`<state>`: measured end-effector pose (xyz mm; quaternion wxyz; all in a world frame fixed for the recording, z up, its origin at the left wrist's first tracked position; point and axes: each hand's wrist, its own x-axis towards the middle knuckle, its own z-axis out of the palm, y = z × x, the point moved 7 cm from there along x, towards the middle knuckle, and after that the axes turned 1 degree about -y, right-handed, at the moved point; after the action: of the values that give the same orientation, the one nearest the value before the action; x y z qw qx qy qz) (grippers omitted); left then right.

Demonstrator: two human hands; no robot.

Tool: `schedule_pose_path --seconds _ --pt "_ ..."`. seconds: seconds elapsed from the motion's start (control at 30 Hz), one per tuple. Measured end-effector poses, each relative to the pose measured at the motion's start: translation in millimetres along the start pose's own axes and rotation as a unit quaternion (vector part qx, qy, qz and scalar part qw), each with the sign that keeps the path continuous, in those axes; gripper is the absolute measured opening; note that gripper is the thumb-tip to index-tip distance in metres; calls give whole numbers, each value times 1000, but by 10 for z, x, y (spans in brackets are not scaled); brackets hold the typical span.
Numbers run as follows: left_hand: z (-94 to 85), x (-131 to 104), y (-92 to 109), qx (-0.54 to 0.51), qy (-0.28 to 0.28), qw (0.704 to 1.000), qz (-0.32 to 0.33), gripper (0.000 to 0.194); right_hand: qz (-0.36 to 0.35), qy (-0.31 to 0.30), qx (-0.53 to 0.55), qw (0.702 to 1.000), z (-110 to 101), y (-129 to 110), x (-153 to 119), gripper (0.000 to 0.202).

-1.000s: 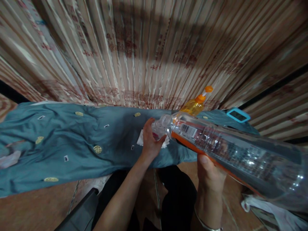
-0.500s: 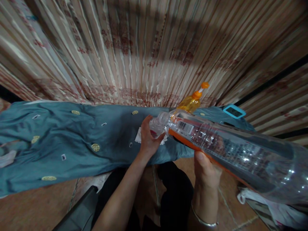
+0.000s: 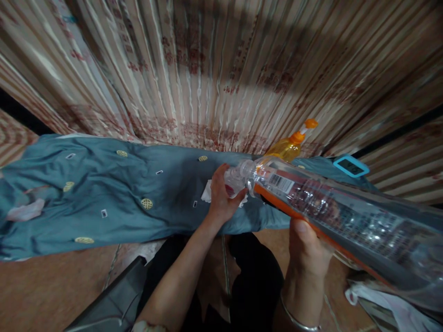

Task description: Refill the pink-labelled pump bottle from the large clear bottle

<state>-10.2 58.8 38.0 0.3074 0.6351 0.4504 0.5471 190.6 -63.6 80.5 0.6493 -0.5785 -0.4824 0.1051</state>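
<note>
A large clear plastic bottle (image 3: 346, 216) with an orange label edge lies tilted across the right of the view, its neck pointing left. My right hand (image 3: 308, 251) grips it from below around the middle. My left hand (image 3: 221, 196) is closed around the bottle's mouth, where a red cap shows between the fingers. Under the left hand a white tissue (image 3: 206, 192) lies on a teal patterned cloth (image 3: 104, 189).
A yellow bottle with an orange nozzle (image 3: 289, 145) stands behind the clear bottle. A small teal-framed digital display (image 3: 351, 166) rests at the right. A striped curtain (image 3: 207, 69) hangs behind. White cloth (image 3: 398, 309) lies at lower right, and a dark chair edge (image 3: 110, 304) is near my legs.
The view has shifted slightly; both hands keep their hold on the bottle, and the left hand stays at its mouth.
</note>
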Motion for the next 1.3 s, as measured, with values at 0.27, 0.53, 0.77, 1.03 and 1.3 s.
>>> schedule_pose_path --seconds 0.27,0.53,0.77,1.03,1.3 --pt "-31 -1 18 -29 -18 999 22 70 -17 26 26 999 1 -3 11 56" --pt "-33 -17 18 -38 -30 998 27 63 9 24 53 998 24 -80 11 50" --pt "-27 -19 17 -29 -29 999 25 60 -15 1 86 996 98 -161 70 61" --pt "-25 -12 18 -23 -27 999 21 59 -8 -7 82 997 75 -140 43 64" --pt "-25 -14 29 -27 -26 999 34 60 2 9 60 998 30 -127 36 47"
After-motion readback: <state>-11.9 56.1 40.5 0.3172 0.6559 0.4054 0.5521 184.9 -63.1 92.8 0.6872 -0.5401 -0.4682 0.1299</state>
